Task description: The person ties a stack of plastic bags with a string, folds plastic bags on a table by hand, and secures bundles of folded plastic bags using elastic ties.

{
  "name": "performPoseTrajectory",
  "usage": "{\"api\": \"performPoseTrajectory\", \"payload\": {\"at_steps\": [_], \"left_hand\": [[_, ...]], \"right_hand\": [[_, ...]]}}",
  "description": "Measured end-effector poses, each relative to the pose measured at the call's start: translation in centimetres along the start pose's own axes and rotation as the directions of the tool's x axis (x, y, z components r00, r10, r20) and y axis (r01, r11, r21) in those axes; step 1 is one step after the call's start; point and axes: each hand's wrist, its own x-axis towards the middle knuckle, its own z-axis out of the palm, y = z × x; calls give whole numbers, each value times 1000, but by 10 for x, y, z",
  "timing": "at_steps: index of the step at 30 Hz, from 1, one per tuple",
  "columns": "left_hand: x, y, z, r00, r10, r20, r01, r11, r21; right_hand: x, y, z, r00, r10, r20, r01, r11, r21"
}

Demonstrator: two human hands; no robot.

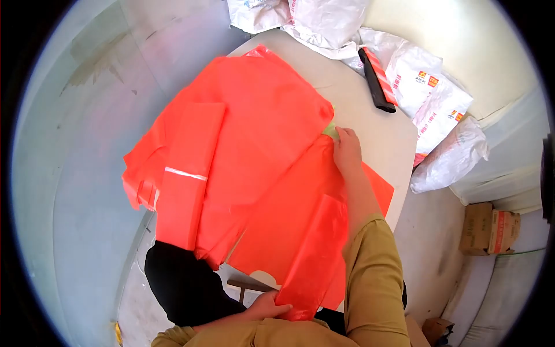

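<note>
Several red plastic bags (263, 110) lie spread and overlapping over the table, apparently in flat stacks. My left hand (269, 305) grips the near end of a folded red plastic bag (312, 260), its thumb on top. Farther out, my right hand (348, 149) has its fingers drawn together at the edge of the red sheets, touching a small light green piece (331, 130). What its fingertips hold, if anything, is hidden. Another folded red bundle with a white band (186, 173) rests on the left side of the pile and reaches toward my knee.
A black and red roll (377, 81) sits on the pale table (399, 130) at the far right. White printed sacks (425, 98) crowd the table's back edge. Cardboard boxes (488, 228) stand to the right. A curved pale wall (87, 144) runs along the left.
</note>
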Motion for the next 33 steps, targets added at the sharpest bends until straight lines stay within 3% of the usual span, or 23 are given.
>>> {"api": "performPoseTrajectory", "payload": {"at_steps": [2,5,8,11,14,17,20,26,29,33], "left_hand": [[4,-6,-1,1000,-1,5,1,1000,-18],[-1,1,-3,999,-18,31,20,998,-56],[-6,12,-1,1000,20,-3,-20,999,-26],[-3,0,5,998,62,-16,-64,993,-104],[-1,-5,9,995,89,-46,-92,992,-86],[2,-12,10,994,94,-47,-99,987,-124],[8,-25,13,991,125,-53,-132,979,-156],[5,-21,16,973,217,-82,-225,969,-105],[16,-36,14,957,280,-78,-287,954,-89],[4,-19,13,942,329,-67,-334,939,-80]], "right_hand": [[5,8,8,998,69,2,-69,997,-39],[0,4,-2,996,-1,-87,-2,999,-36],[-13,-11,-24,995,80,-54,-83,995,-55],[-27,6,-31,1000,3,8,-2,993,-121],[-43,21,-52,1000,19,-5,-20,990,-137],[-57,44,-77,978,195,-75,-191,980,52],[-76,57,-107,951,302,-70,-293,949,112],[-121,93,-138,930,332,-160,-333,943,24],[-173,148,-154,849,503,-162,-470,859,204],[-273,212,-180,597,789,-144,-675,591,442]]}}
